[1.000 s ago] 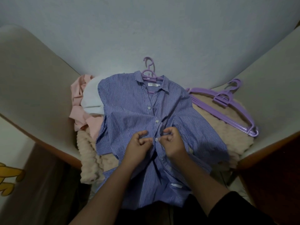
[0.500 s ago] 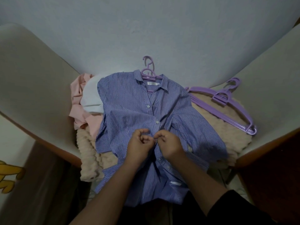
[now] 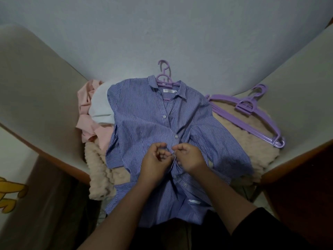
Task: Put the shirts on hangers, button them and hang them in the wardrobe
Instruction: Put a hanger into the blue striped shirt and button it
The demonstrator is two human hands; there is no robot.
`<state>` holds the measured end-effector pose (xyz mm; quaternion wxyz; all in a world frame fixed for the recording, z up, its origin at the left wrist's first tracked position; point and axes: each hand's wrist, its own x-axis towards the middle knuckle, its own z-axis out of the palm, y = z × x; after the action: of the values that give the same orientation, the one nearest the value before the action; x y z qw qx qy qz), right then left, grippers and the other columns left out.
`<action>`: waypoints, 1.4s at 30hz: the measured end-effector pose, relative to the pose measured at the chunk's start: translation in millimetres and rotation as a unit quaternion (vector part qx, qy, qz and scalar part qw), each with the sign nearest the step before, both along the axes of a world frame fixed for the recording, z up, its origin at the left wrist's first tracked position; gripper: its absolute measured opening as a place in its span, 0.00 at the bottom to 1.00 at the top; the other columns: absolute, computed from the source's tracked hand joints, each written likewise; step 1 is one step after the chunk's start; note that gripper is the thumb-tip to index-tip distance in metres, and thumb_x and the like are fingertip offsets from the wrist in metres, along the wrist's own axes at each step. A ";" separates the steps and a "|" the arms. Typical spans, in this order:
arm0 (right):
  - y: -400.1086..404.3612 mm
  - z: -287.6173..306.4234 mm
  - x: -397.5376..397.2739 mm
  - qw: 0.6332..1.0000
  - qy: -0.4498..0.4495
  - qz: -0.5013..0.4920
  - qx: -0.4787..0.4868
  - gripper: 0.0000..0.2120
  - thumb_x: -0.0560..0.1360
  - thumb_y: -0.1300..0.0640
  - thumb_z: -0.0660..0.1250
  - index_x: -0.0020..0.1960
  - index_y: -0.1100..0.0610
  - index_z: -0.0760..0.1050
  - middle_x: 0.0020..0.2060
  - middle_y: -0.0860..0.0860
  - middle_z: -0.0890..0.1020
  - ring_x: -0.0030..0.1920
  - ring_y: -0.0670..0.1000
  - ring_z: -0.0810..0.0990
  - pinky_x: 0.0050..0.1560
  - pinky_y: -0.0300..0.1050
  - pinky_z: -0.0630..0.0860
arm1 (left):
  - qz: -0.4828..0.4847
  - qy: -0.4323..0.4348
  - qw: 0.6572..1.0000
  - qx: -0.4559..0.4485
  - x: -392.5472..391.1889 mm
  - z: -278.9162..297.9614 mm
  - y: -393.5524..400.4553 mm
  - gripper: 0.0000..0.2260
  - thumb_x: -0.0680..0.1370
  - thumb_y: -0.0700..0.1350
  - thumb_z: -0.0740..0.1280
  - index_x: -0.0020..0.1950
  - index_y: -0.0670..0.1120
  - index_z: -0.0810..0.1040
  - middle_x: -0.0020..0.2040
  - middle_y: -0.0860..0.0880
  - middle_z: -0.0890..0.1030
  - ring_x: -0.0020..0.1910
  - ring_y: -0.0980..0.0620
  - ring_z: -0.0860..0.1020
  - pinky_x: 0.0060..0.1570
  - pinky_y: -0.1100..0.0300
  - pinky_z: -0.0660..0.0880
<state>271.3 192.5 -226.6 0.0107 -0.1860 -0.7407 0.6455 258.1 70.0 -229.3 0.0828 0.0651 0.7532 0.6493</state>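
A blue striped shirt (image 3: 144, 127) is laid face up on a beige fluffy blanket (image 3: 100, 170), already mounted on a purple hanger (image 3: 164, 76) whose hook shows above the collar. The buttoning step is judged to be in hand: two upper buttons along the placket appear fastened, and the work has reached about the middle of the front. The left hand (image 3: 155, 159) is curled and pinches the placket edge, and the right hand (image 3: 189, 156) is likewise curled, pinching the opposite edge just beside it; each grip is thus clamped on the shirt fabric, the fingertips almost touching. Whether the button there is already through its hole cannot be told. Lower buttons below the hands seem unfastened. The next move is judged to call for easing the button through its hole, then shifting both hands down to the next pair. A stack of spare purple hangers (image 3: 252, 114) lies to the right, and a pink garment (image 3: 86, 112) and a white garment (image 3: 100, 109) wait on the left.
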 end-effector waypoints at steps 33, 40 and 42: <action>63.4 17.9 -115.2 0.998 0.053 0.021 -0.001 0.21 0.78 0.66 0.61 0.70 0.55 0.68 0.67 0.52 0.72 0.47 0.47 0.78 0.51 0.48 0.80 | -0.108 0.030 0.970 -0.218 -117.7 11.3 -0.3 0.20 0.79 0.43 0.66 0.71 0.51 0.69 0.68 0.48 0.73 0.66 0.51 0.71 0.68 0.54 0.67; 67.1 -4.5 -114.0 0.999 0.031 0.019 0.020 0.24 0.77 0.68 0.61 0.71 0.54 0.67 0.31 0.51 0.70 0.27 0.43 0.68 0.30 0.35 0.71 | -0.073 0.032 0.972 -0.221 -120.1 -14.5 13.8 0.21 0.77 0.47 0.69 0.69 0.50 0.71 0.66 0.54 0.72 0.66 0.54 0.70 0.64 0.62 0.65; 64.8 -6.2 -103.9 0.998 0.054 0.005 -0.020 0.25 0.77 0.70 0.60 0.71 0.55 0.66 0.37 0.46 0.74 0.28 0.35 0.73 0.30 0.27 0.68 | -0.023 0.065 0.981 -0.180 -108.1 -20.0 17.2 0.18 0.76 0.48 0.70 0.65 0.50 0.75 0.63 0.56 0.75 0.64 0.55 0.72 0.65 0.60 0.68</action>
<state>167.3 257.3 -232.8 0.0434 -0.1474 -0.7268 0.6695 150.1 87.3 -249.3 0.0590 0.1080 0.8599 0.4955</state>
